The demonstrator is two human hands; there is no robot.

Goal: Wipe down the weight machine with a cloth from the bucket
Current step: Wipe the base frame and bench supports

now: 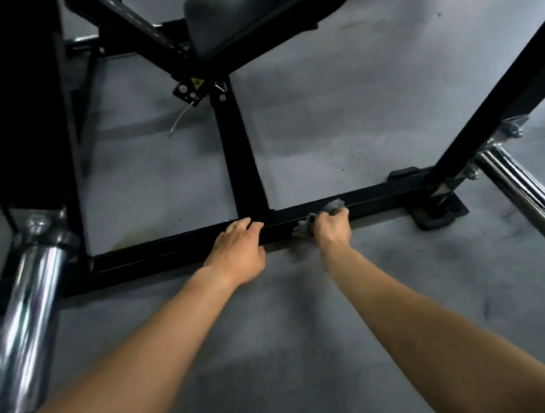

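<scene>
**A:** Head view, going left to right: what stands around the low crossbar (169, 251)?

**B:** At its left end a chrome peg (24, 326) slants out toward the camera, across the bar. Behind that end rises the black bulk of the weight machine (25, 112). A centre beam (244, 162) runs back from the middle of the crossbar. Above its far end are a yellow warning sticker (196, 83) and a dark seat pad (263, 9). At the crossbar's right end a black post (502, 97) slants up from a foot plate (443, 212). A second chrome peg (534, 196) juts out just past that end. Grey floor (310, 351) lies on both sides of the bar.

**A:** And the hands?

**B:** The left grip (238, 245) sits on the crossbar where the centre beam joins it, with its fingers bent over the bar's far edge. The right grip (332, 230) is a little further right along the crossbar. It is closed round the cloth (335, 204) and presses it onto the bar's top.

**A:** How does the cloth look?

**B:** It is grey and crumpled. One bunch pokes out beyond the fingers, and another shows at the hand's left side against the bar's near face. The crossbar is glossy black.
</scene>
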